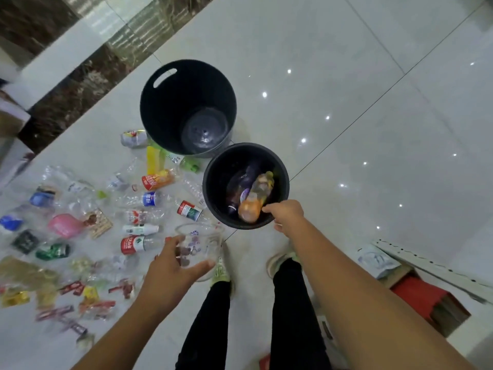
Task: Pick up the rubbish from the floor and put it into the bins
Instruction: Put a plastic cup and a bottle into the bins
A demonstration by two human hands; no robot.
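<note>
Head camera, looking down: a person stands over two black bins on a glossy white tiled floor [346,76], with bottles, cups and wrappers strewn to the left. The left hand [173,265] is wrapped around a clear plastic cup [198,245], fingers and thumb curled on its side, holding it just short of the smaller bin [214,180], whose rim lies just beyond and to the right of the cup. The right hand [286,212] reaches over that bin's near rim, fingers drawn loosely together at an orange-labelled bottle [254,202] lying inside on other bottles; whether it grips the bottle or has let go cannot be told. The larger bin [160,108], farther off, looks empty.

The likely risk: the thin cup could crumple or slip under a one-sided hold and fall beside the bin, or strike the rim, since the right arm crowds the opening. The bins stand touching, so a careless knock might shift both. Loose bottles, among them a red-labelled bottle [136,244], lie close to the feet and could roll underfoot.
</note>
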